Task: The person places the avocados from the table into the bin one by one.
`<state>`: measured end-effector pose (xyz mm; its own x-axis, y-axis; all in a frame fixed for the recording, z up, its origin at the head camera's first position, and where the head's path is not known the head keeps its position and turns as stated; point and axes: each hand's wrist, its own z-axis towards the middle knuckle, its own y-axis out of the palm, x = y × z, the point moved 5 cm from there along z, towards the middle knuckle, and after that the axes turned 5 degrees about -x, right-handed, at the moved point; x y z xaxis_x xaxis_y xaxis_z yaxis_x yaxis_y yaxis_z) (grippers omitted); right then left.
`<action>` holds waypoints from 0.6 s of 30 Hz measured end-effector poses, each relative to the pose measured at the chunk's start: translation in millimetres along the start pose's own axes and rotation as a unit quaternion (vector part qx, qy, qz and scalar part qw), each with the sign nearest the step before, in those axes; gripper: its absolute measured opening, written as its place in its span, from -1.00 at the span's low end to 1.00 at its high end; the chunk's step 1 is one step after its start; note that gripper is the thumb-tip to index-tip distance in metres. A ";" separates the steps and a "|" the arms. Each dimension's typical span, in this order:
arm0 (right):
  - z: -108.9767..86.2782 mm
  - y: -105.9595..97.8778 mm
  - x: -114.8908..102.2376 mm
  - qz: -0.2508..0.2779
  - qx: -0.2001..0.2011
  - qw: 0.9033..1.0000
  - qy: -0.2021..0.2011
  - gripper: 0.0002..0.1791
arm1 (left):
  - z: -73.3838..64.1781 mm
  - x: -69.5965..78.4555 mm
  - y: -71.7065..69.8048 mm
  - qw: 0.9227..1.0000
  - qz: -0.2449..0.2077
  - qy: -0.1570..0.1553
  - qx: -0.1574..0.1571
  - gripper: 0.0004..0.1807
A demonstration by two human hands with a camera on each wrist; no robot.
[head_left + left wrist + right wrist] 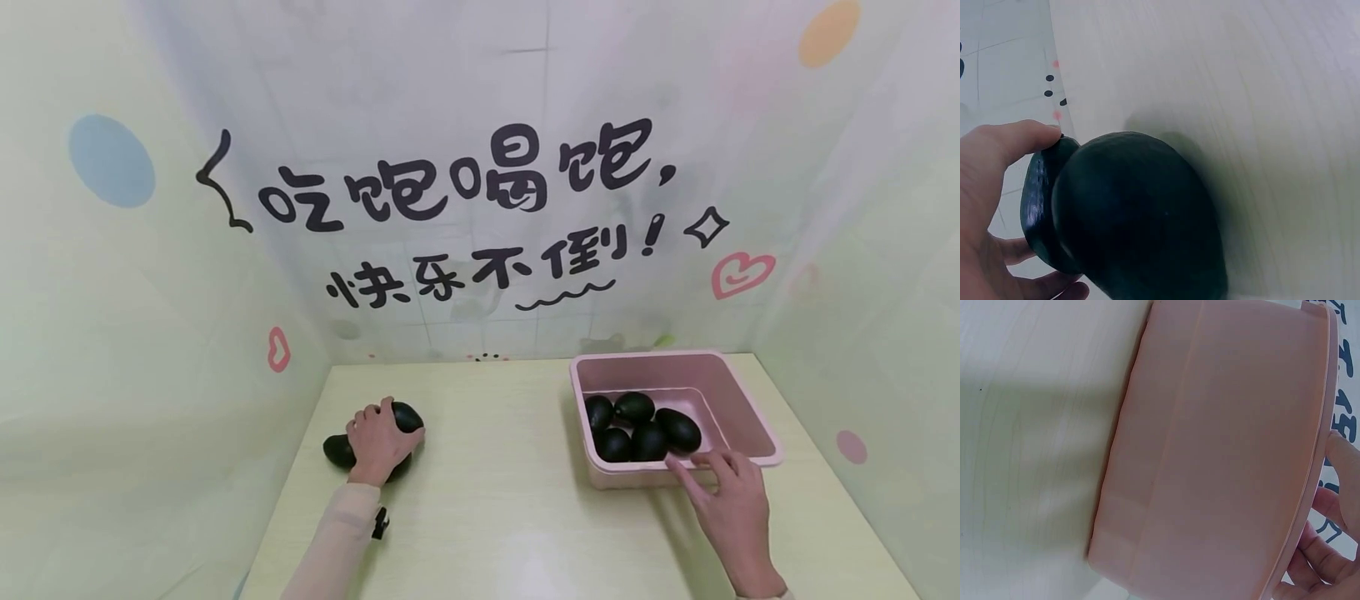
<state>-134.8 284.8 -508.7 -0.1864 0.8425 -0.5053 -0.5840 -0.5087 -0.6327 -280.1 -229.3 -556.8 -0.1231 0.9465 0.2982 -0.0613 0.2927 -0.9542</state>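
Observation:
My left hand [377, 440] grips a dark green avocado [406, 416] at the left of the table. In the left wrist view its thumb presses one end of that avocado [1038, 200] and fingers curl round the other. A second avocado [339, 452] lies left of the hand, and a third [1141, 219] sits under the palm side, partly hidden in the head view. My right hand [731, 504] is at the near rim of a pink plastic bin [633, 478], thumb and bent fingers holding the edge. Several avocados [634, 408] lie inside the bin, mostly toward its left.
The pale wooden table [495, 467] stretches between the hands. A printed backdrop [480, 333] with dark lettering rises behind it, and sheet walls [855, 350] stand on both sides. The bin is near the back right corner.

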 end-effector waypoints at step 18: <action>-0.5 2.0 3.9 -0.002 -0.004 1.000 0.005 -0.66 | 8.4 19.3 -12.4 1.000 0.004 0.022 0.007 -0.03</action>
<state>-136.3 287.0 -512.3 -0.1765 0.8432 -0.5079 -0.5777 -0.5065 -0.6401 -290.0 -215.7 -539.1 -0.0809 0.9539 0.2889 -0.0749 0.2832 -0.9561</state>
